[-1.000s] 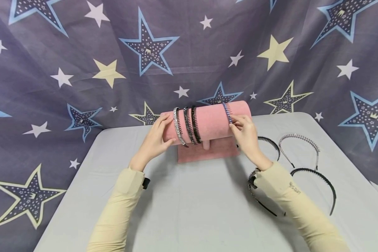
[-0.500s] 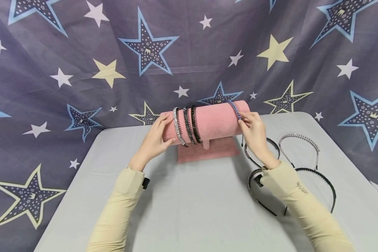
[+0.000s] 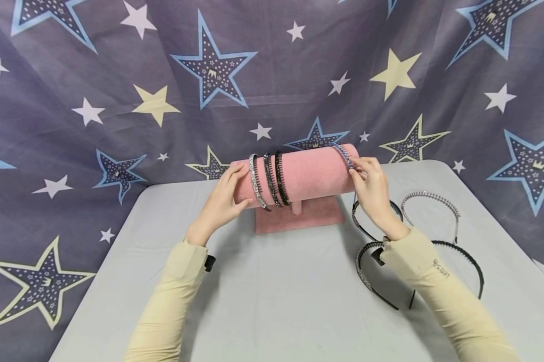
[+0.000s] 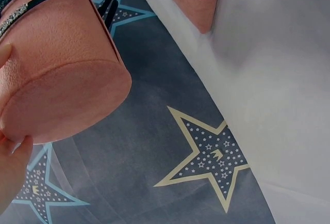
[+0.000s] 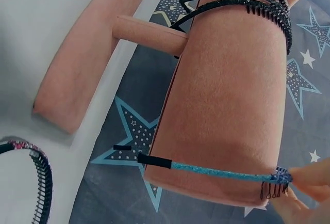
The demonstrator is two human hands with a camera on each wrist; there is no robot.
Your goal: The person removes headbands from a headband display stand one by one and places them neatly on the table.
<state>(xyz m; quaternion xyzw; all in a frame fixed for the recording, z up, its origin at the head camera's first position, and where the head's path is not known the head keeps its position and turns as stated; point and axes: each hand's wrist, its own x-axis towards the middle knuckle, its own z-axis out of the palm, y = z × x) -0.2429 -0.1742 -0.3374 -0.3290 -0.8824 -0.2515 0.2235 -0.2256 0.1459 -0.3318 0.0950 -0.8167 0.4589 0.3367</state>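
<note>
A pink padded headband stand (image 3: 314, 176) has a thick horizontal roll on a short post and flat base. My left hand (image 3: 224, 198) grips the roll's left end, fingers over the top and thumb below. Beside it, a silver glitter headband (image 3: 255, 181) and two black toothed headbands (image 3: 279, 178) sit around the roll. My right hand (image 3: 372, 188) pinches the toothed blue headband (image 3: 344, 155) near the roll's right end. In the right wrist view, the blue headband (image 5: 221, 171) lies across the roll, its black tip reaching past the roll's edge.
On the grey-covered table (image 3: 262, 301), several headbands lie to the right, among them a light toothed headband (image 3: 435, 197) and a glittery headband (image 3: 364, 276). Some are partly under the right forearm. A star-patterned cloth (image 3: 235, 130) hangs close behind the stand.
My right hand has slid the blue headband rightward along the roll, closer to its right end, and the band now slants more. My left hand keeps its hold on the left end.
</note>
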